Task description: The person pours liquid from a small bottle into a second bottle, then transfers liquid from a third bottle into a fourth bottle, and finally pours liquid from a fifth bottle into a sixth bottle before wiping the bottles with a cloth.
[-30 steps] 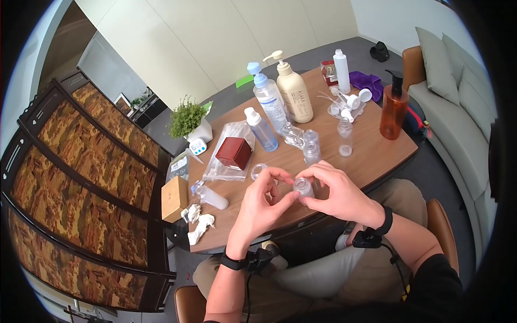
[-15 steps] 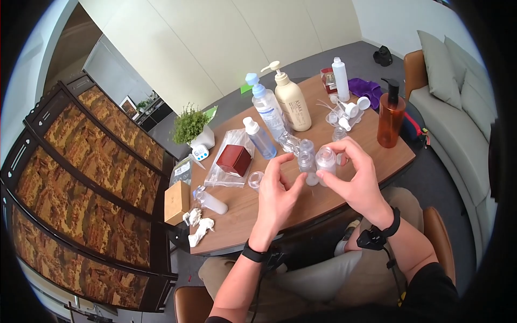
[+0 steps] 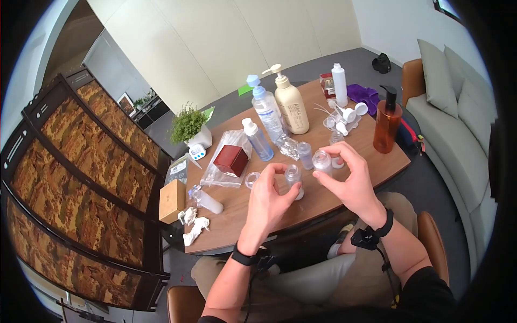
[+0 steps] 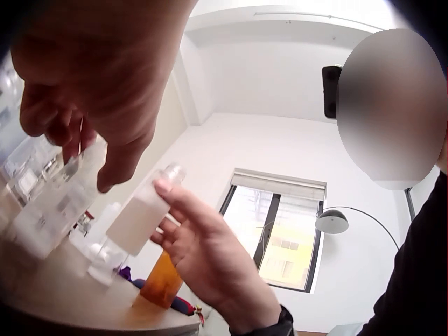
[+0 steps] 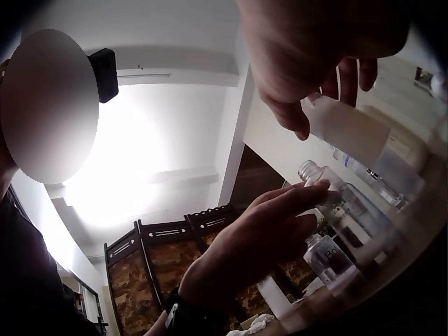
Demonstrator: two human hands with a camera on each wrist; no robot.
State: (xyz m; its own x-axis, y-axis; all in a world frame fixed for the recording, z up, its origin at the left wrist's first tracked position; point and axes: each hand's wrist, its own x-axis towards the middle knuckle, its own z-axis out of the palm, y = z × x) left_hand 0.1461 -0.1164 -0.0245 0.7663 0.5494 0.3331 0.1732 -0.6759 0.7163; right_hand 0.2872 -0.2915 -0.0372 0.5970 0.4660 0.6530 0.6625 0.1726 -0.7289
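My left hand (image 3: 267,196) grips a small clear bottle (image 3: 293,175) without a cap, thumb on one side and fingers on the other. In the right wrist view this clear bottle (image 5: 343,199) shows its threaded neck. Just to the right, my right hand (image 3: 353,177) holds a small uncapped bottle with milky white contents (image 3: 322,160). The left wrist view shows this milky bottle (image 4: 140,217) tilted, pinched near its neck. Another small clear bottle (image 3: 305,153) stands behind, between the two held bottles. A clear round jar (image 3: 252,179) sits left of my left hand.
Behind are a cream pump bottle (image 3: 292,110), a blue-capped pump bottle (image 3: 266,113) and a blue spray bottle (image 3: 258,142). An amber pump bottle (image 3: 386,129) stands right, near white caps and pumps (image 3: 344,116). A dark red box (image 3: 231,160) and crumpled tissues (image 3: 196,230) lie left.
The milky bottle, earlier between both hands near the table edge, has moved right and back in my right hand. My left hand let go, then took hold of a clear bottle.
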